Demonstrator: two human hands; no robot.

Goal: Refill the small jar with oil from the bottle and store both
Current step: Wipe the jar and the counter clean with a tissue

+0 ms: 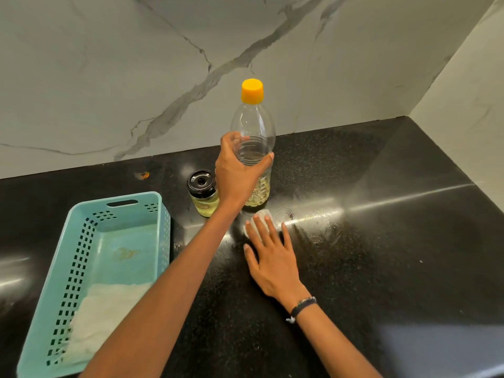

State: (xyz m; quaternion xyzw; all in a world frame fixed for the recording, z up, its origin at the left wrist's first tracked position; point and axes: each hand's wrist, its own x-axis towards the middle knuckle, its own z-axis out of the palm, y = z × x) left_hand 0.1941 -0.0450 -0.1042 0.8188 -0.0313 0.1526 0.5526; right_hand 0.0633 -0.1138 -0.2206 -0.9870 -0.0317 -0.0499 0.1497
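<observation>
head view: left hand (237, 170) reaches forward, arm extended, fingers wrapped round middle of oil bottle (253, 148), upright near counter's (381, 241) back edge, yellow cap (252, 90) on. small jar (203, 193), black lid, just left of bottle. right hand (268, 255) flat, fingers spread, pressing white tissue wad (259, 218) onto counter before bottle. teal basket (92, 268) at left edge, white cloth (101, 309) inside.
</observation>
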